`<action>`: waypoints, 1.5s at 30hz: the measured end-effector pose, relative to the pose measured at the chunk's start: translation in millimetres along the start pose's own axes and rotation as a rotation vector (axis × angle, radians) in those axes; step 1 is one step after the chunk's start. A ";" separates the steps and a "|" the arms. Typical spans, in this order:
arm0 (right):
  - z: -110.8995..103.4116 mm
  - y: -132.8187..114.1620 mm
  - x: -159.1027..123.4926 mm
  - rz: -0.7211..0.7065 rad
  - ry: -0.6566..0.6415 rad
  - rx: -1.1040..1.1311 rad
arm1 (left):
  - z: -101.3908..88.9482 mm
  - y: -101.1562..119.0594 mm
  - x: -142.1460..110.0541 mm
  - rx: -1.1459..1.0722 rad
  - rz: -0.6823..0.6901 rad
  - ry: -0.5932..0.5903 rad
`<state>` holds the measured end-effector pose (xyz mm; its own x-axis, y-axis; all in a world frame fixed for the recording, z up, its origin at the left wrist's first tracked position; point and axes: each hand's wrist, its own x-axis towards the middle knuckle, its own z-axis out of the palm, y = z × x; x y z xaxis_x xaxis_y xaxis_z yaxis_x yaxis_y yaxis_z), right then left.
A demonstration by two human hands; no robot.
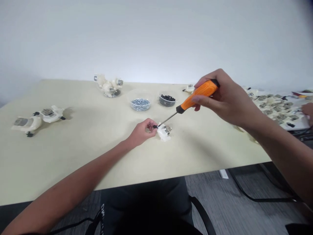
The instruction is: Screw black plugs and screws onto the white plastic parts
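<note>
Left hand (pixel 141 130) narrow, fingers curled against the near side of the white plastic housing (pixel 163 132), seemingly pinching it together with a small black piece (pixel 155 126) at its edge; exact grip partly hidden by the fingers. Right hand (pixel 227 98) closed around the orange-handled screwdriver (pixel 202 92), raised above and to the right of the housing, with the thin steel shaft (pixel 167 119) slanting down and left, its tip at the small black piece. Housing resting on the pale cream surface (pixel 73 156), with a metal insert showing on top.

Behind the housing and slightly left, a clear bowl of silver screws (pixel 140 104). Directly behind the housing, a clear bowl of small black parts (pixel 167 100). Farther behind and to the left, a white assembly with two metal cylinders (pixel 109 85), perched on a glass dish (pixel 111 94). Well to the left of the housing, two white plastic assemblies (pixel 36 119) with grey metal plates, lying close together. Well to the right, a sheet crowded with small white and metal parts (pixel 274 107), too small to tell apart, and at its far edge another person's hand (pixel 308 112). In front of the housing, beyond the surface's edge, grey carpet (pixel 220 195) crossed by a black cable (pixel 254 195).
</note>
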<state>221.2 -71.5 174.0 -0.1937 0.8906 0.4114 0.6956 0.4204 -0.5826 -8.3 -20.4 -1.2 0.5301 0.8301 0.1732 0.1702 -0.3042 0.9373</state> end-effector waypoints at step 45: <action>36.9 103.1 -99.9 0.416 -0.047 0.056 | 9.2 2.2 7.6 -0.273 -0.070 -0.104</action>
<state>286.7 -110.7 46.9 0.0638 0.9928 0.1014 0.6830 0.0307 -0.7298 3.7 -19.1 -0.5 0.6098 0.7878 0.0867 -0.0130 -0.0994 0.9950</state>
